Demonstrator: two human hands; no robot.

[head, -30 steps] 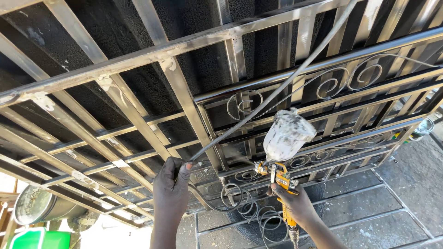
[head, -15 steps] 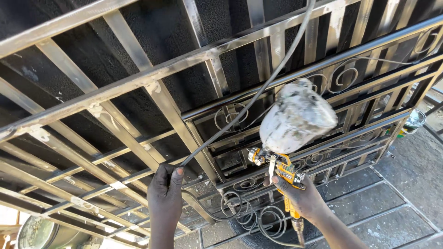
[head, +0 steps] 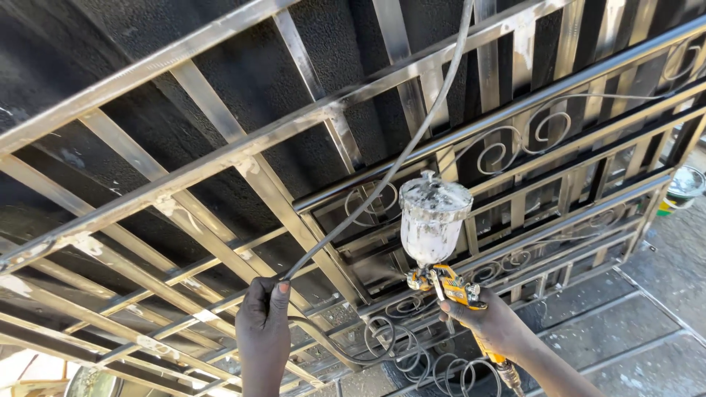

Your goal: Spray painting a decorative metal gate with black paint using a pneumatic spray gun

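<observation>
Steel gate frame, bare metal bars crossing dark sheet panels, fills most of the view and leans across from lower left to upper right. Second gate section with scroll ornaments lies behind it at right. Paved ground shows at lower right. Grey air hose runs from the top edge down to the left hand, whose fingers are closed around it near the frame's lower bars. Spray gun, yellow-bodied, sits in the right hand, fingers wrapped around its grip, nozzle pointing left toward the bars. Paint-spattered cup stands upright on the gun. Paint tin rests at far right.
</observation>
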